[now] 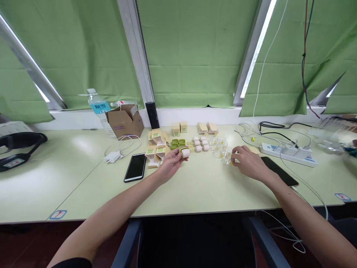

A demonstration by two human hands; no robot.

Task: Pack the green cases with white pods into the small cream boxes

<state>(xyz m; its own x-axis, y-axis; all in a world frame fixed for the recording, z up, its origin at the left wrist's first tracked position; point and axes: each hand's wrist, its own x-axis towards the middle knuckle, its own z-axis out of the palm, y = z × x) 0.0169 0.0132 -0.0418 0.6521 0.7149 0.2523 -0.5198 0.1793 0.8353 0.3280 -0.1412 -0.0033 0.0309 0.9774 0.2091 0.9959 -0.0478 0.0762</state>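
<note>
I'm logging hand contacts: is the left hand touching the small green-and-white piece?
Touching. The head view shows the left hand holding the green-and-white piece, with thumb and fingers closed on it.

Water bottle [100, 109]: blue label, white characters, read 飘雪. Only legible text.
Brown carton [124, 124]: purple print on front, too small to read.
Small cream boxes [176, 129]: green labels, print too small.
Left desk sticker [58, 214], right desk sticker [342, 197]: blue border, red marks, can't make out character.
Power strip [291, 157]: blue markings, illegible.
Black headgear [18, 160]: pale label with red, illegible.
</note>
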